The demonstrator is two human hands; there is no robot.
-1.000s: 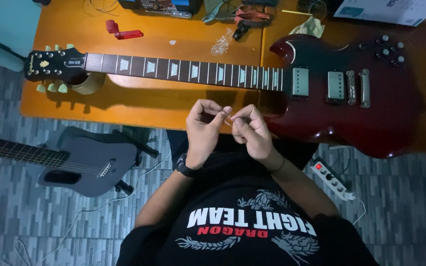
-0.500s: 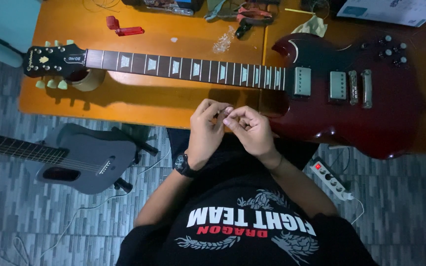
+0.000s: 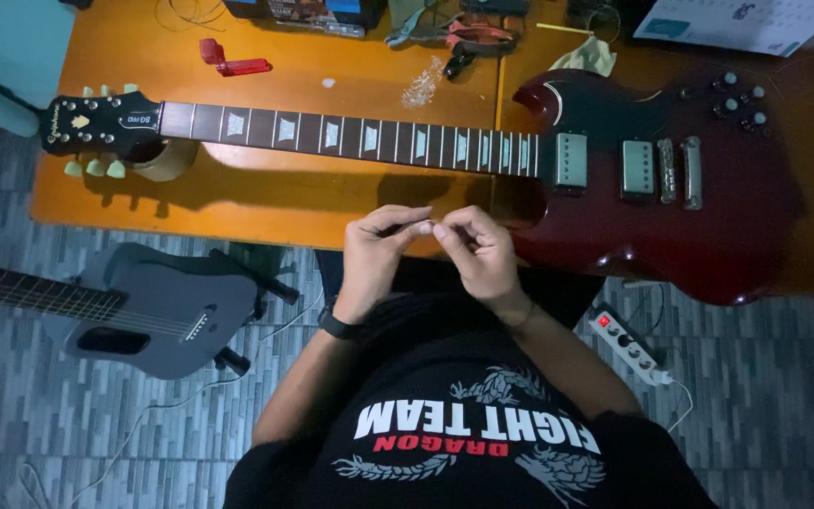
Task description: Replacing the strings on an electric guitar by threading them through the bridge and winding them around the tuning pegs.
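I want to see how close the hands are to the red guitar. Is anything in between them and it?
Nothing visible is. The left hand and right hand meet fingertip to fingertip at the table's near edge, pinching something too small to identify. The red guitar lies just beyond them, only bare tabletop between.

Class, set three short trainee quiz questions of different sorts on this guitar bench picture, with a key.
1. True or false: the red guitar lies on the orange table with strings fitted.
2. What lies on the floor at the left? A) grey guitar B) drum C) amplifier
3. Where do the left hand and right hand meet?

Key: 1 false, no strings show. 2 A, the grey guitar. 3 Fingertips together at the table's near edge, pinching something too small to tell.
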